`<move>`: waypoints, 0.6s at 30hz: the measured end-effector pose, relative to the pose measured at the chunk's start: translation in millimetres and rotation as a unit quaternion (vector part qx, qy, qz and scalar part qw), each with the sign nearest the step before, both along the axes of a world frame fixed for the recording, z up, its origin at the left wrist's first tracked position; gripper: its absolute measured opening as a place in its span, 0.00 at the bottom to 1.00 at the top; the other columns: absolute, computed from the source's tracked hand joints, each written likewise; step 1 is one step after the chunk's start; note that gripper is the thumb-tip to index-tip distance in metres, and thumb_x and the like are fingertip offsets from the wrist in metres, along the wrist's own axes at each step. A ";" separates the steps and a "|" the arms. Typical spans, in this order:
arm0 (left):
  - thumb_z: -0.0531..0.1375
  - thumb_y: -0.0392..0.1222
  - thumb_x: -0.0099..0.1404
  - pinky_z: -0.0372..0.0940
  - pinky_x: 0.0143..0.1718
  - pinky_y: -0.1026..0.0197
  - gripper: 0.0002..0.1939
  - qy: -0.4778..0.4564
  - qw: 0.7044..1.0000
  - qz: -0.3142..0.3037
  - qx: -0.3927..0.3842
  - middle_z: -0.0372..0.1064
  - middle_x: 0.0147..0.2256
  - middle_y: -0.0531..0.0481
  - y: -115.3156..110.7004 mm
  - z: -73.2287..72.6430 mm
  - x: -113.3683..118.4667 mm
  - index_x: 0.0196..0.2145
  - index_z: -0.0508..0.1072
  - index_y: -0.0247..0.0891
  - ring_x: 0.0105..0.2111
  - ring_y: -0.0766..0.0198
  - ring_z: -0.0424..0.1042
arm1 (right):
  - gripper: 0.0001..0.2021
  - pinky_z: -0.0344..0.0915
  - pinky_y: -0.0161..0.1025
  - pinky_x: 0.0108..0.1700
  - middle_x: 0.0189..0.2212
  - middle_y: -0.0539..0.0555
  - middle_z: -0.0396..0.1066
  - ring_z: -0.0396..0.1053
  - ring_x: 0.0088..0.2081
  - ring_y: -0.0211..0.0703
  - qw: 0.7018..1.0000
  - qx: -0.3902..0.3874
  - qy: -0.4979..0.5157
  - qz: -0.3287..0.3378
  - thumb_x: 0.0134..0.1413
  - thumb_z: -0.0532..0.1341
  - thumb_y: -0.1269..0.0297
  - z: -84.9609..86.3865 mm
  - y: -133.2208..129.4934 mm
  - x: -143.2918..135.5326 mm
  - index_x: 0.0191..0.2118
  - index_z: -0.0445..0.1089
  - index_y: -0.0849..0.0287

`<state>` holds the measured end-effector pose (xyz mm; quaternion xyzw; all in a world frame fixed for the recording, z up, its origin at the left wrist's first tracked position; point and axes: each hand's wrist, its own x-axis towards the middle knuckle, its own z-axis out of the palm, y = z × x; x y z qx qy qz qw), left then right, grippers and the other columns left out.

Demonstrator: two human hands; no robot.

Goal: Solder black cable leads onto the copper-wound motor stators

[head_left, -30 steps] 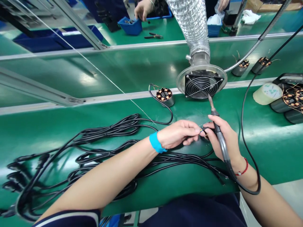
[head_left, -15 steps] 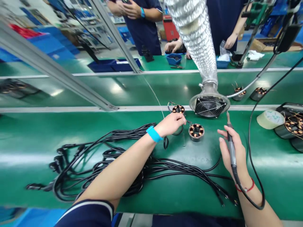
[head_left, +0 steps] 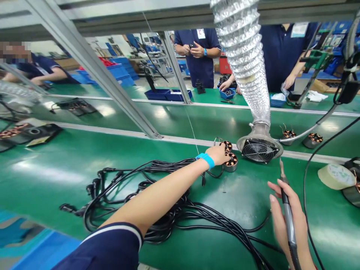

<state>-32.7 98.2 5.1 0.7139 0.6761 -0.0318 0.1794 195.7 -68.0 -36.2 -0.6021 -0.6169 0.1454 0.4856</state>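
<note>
My left hand (head_left: 218, 155), with a blue wristband, reaches to a motor stator (head_left: 231, 165) with copper coils; its fingers are closed on the near left rim. Just behind sits a second stator (head_left: 226, 145), partly hidden by my fingers. A soldering iron (head_left: 287, 206) lies in my right hand (head_left: 299, 217), its tip pointing up and away, below the fume fan. The hold is loose, with thumb and fingertips stretched out. Between my arms and to the left, a heap of black power cables (head_left: 165, 225) with plugs covers the green bench (head_left: 230, 191).
A fume extractor fan (head_left: 260, 151) on a foil duct (head_left: 242, 56) hangs over the bench's back edge. At right stand a tape roll (head_left: 336, 177) and another stator (head_left: 353, 195). A metal post (head_left: 95, 67) slants across the left. Co-workers stand beyond the far bench.
My left hand has moved from the lead onto the front stator, which now sits closer to the one behind. The view has tilted up and turned left. The soldering iron stays in my right hand.
</note>
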 end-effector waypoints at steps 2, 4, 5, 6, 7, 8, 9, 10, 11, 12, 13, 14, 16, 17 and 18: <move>0.61 0.48 0.61 0.67 0.48 0.56 0.24 -0.025 1.000 -0.002 0.007 0.74 0.50 0.35 5.2 -3.7 -1.2 0.52 0.70 0.34 0.50 0.47 0.74 | 0.21 0.71 0.51 0.47 0.47 0.58 0.76 0.75 0.49 0.54 1.000 -0.010 0.004 -0.005 0.61 0.57 0.54 -1.3 -0.7 0.0 0.58 0.64 0.52; 0.63 0.45 0.60 0.68 0.45 0.59 0.19 -0.052 0.999 -0.002 0.016 0.76 0.47 0.38 9.9 -6.7 -6.2 0.48 0.73 0.35 0.48 0.50 0.75 | 0.21 0.71 0.52 0.46 0.47 0.57 0.77 0.76 0.48 0.55 1.000 -0.010 -0.016 -0.007 0.62 0.57 0.53 -5.5 1.2 1.5 0.58 0.64 0.51; 0.64 0.44 0.59 0.68 0.44 0.61 0.18 -0.066 0.998 -0.001 0.020 0.77 0.46 0.40 12.8 -7.9 -10.1 0.47 0.74 0.36 0.46 0.52 0.76 | 0.21 0.71 0.52 0.46 0.47 0.57 0.77 0.76 0.48 0.55 0.999 -0.006 -0.032 -0.012 0.62 0.56 0.53 -8.7 3.2 2.8 0.58 0.63 0.51; 0.65 0.43 0.58 0.68 0.42 0.62 0.18 -0.078 0.997 0.002 0.024 0.77 0.44 0.42 16.6 -8.8 -14.6 0.46 0.75 0.37 0.45 0.53 0.76 | 0.20 0.71 0.52 0.46 0.47 0.57 0.76 0.75 0.48 0.56 0.999 0.002 -0.049 -0.018 0.63 0.55 0.53 -12.4 5.6 4.2 0.58 0.63 0.51; 0.66 0.43 0.57 0.68 0.40 0.63 0.17 -0.089 0.996 0.005 0.028 0.78 0.42 0.44 21.9 -9.1 -19.6 0.45 0.75 0.37 0.43 0.55 0.77 | 0.20 0.72 0.52 0.45 0.47 0.58 0.76 0.75 0.48 0.56 0.997 0.018 -0.069 -0.019 0.63 0.55 0.54 -16.4 8.4 5.4 0.58 0.63 0.52; 0.66 0.42 0.57 0.68 0.38 0.63 0.17 -0.097 0.995 0.010 0.033 0.78 0.41 0.45 28.9 -8.6 -24.6 0.44 0.75 0.37 0.41 0.56 0.77 | 0.19 0.72 0.52 0.44 0.47 0.58 0.76 0.76 0.47 0.56 0.995 0.039 -0.091 -0.014 0.63 0.55 0.55 -20.4 11.2 6.3 0.57 0.64 0.52; 0.66 0.42 0.57 0.68 0.38 0.63 0.16 -0.102 0.994 0.015 0.038 0.78 0.40 0.45 38.2 -7.1 -29.0 0.43 0.76 0.36 0.40 0.56 0.77 | 0.19 0.73 0.51 0.42 0.46 0.58 0.77 0.76 0.45 0.56 0.991 0.065 -0.114 -0.004 0.63 0.56 0.56 -24.2 13.7 6.6 0.57 0.64 0.53; 0.67 0.41 0.57 0.68 0.38 0.63 0.15 -0.104 0.993 0.022 0.045 0.78 0.39 0.44 49.6 -4.6 -32.3 0.42 0.76 0.35 0.40 0.56 0.77 | 0.18 0.73 0.50 0.40 0.45 0.59 0.77 0.77 0.44 0.55 0.987 0.088 -0.134 0.007 0.62 0.56 0.58 -27.6 15.8 6.2 0.56 0.65 0.53; 0.67 0.41 0.57 0.68 0.40 0.62 0.15 -0.105 0.993 0.028 0.055 0.78 0.39 0.43 63.0 -1.1 -33.9 0.42 0.76 0.33 0.41 0.55 0.76 | 0.17 0.74 0.49 0.39 0.44 0.59 0.77 0.77 0.42 0.55 0.984 0.103 -0.148 0.014 0.62 0.56 0.59 -30.5 17.1 5.0 0.56 0.65 0.53; 0.67 0.41 0.58 0.69 0.42 0.60 0.14 -0.105 0.992 0.033 0.066 0.77 0.40 0.42 78.0 3.1 -33.4 0.42 0.76 0.32 0.42 0.55 0.76 | 0.17 0.74 0.49 0.38 0.43 0.59 0.77 0.77 0.41 0.55 0.982 0.107 -0.154 0.013 0.62 0.56 0.60 -33.0 17.8 2.9 0.55 0.65 0.53; 0.66 0.41 0.60 0.69 0.45 0.58 0.15 -0.105 0.991 0.037 0.077 0.76 0.42 0.41 93.8 7.7 -30.6 0.43 0.75 0.31 0.43 0.55 0.75 | 0.17 0.74 0.49 0.37 0.43 0.59 0.77 0.77 0.41 0.55 0.983 0.104 -0.153 0.006 0.63 0.56 0.61 -35.3 17.8 0.1 0.55 0.65 0.53; 0.65 0.42 0.62 0.69 0.47 0.55 0.15 -0.106 0.989 0.041 0.089 0.75 0.44 0.41 109.7 12.0 -25.6 0.44 0.75 0.31 0.45 0.55 0.74 | 0.17 0.74 0.50 0.37 0.43 0.59 0.77 0.77 0.41 0.56 0.984 0.098 -0.148 -0.005 0.63 0.55 0.61 -37.6 17.4 -3.2 0.56 0.65 0.53; 0.62 0.45 0.66 0.69 0.49 0.51 0.17 -0.113 0.987 0.048 0.107 0.72 0.47 0.42 139.3 18.0 -10.2 0.48 0.72 0.32 0.47 0.56 0.73 | 0.16 0.74 0.49 0.37 0.42 0.59 0.77 0.77 0.39 0.56 0.985 0.097 -0.143 -0.025 0.63 0.54 0.61 -43.0 16.3 -10.3 0.55 0.66 0.53; 0.61 0.46 0.68 0.70 0.49 0.49 0.17 -0.117 0.985 0.050 0.113 0.71 0.49 0.42 151.8 18.8 -0.9 0.50 0.71 0.33 0.48 0.56 0.72 | 0.16 0.74 0.48 0.36 0.40 0.59 0.77 0.77 0.38 0.55 0.983 0.103 -0.150 -0.031 0.64 0.53 0.61 -46.3 16.0 -13.4 0.54 0.67 0.53; 0.60 0.46 0.68 0.70 0.49 0.49 0.17 -0.122 0.984 0.052 0.116 0.70 0.49 0.42 162.3 17.7 8.8 0.51 0.71 0.33 0.48 0.57 0.72 | 0.15 0.74 0.46 0.35 0.39 0.58 0.78 0.77 0.37 0.54 0.980 0.110 -0.162 -0.038 0.65 0.52 0.60 -49.8 16.2 -15.8 0.53 0.69 0.53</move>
